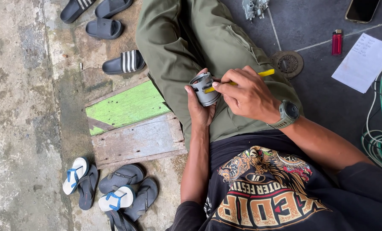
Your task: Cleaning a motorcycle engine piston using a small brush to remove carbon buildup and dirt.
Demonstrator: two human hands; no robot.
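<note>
Piston (204,88), a small grey metal cylinder with an open hollow end, is cupped in the left hand (198,107) above the lap. It is judged to be rigid and fairly heavy for its size, with a smooth skirt that could slip if oily; the round wall is the natural place to hold it, as is done here, with the fingers wrapped behind and the thumb at the side. The left grip is closed around the piston. The right hand (247,96) is closed on a yellow tool (238,81), thin and flat, whose tip is laid against the piston's upper edge; the far end of the tool sticks out past the knuckles. A grey watch (288,113) is worn on the right wrist.

Olive trousers (191,38) lie beneath both hands. Further out, a green board (127,107) and a weathered plank (139,139) rest on the concrete floor (20,128), with sandals (110,190) scattered near them. On the dark tiles are seen a round drain (287,63), a red lighter (336,42), a paper sheet (364,62), a phone (362,9) and coiled cables (381,137).
</note>
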